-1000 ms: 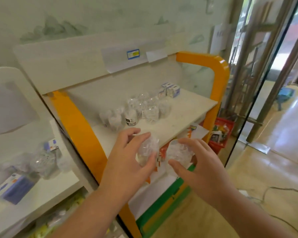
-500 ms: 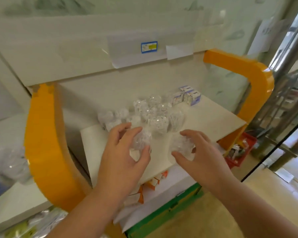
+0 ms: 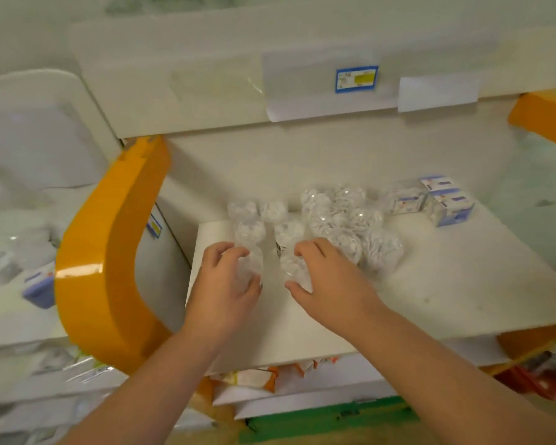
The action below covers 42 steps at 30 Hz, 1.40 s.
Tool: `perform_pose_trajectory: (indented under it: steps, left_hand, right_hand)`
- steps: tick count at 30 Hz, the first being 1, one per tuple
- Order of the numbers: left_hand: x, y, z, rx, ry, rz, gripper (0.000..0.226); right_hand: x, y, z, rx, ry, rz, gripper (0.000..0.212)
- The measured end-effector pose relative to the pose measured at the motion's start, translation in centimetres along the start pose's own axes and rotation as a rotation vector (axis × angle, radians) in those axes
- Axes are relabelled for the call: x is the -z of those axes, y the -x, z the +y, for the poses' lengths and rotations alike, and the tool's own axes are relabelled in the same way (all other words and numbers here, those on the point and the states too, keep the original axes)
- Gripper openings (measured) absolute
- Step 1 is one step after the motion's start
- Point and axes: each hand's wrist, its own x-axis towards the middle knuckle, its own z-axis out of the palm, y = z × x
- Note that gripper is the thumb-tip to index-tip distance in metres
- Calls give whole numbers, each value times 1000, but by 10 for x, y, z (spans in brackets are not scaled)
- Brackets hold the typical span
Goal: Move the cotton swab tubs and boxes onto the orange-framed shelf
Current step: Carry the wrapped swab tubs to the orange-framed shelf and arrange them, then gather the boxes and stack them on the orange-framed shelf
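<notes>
My left hand [image 3: 225, 284] grips a clear cotton swab tub [image 3: 250, 268] over the white shelf board [image 3: 430, 293] of the orange-framed shelf [image 3: 109, 252]. My right hand [image 3: 331, 281] grips a second clear tub [image 3: 294, 268] beside it. Both tubs are low over the board, just in front of several clear tubs [image 3: 344, 220] standing at the back. Whether the held tubs touch the board is hidden by my fingers. Blue-and-white swab boxes [image 3: 443, 200] stand at the back right.
A neighbouring white shelf at the left holds a blue box [image 3: 39, 289] and blurred clear packs. A blue-and-yellow price tag [image 3: 356, 79] hangs on the ledge above. Orange-and-white cartons [image 3: 254, 379] sit on the lower shelf. The board's right half is bare.
Both hands have carried their tubs forward and down onto the shelf, close to the standing tubs. The camera has swung left and nearer the shelf.
</notes>
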Motion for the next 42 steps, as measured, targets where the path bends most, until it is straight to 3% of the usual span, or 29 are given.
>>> perform_pose_trajectory:
  steps: [10,17,25,31,42]
  left_hand:
    - [-17,-4,6,76,17,10,45]
    - [-10,0,13,113,-53,-1,69]
    - [25,13,40,-1,-354,11,77]
    - [72,25,66,-59,-528,134,65]
    - [170,68,43,90,-542,364,56]
  right_hand:
    - [-18,-21,2,34,0,-51,40]
    - [-5,-19,3,86,5,-37,51]
    - [33,-10,16,125,-16,10,58]
    - [56,-15,12,173,-48,90,53]
    - [63,-31,-73,345,-165,122,48]
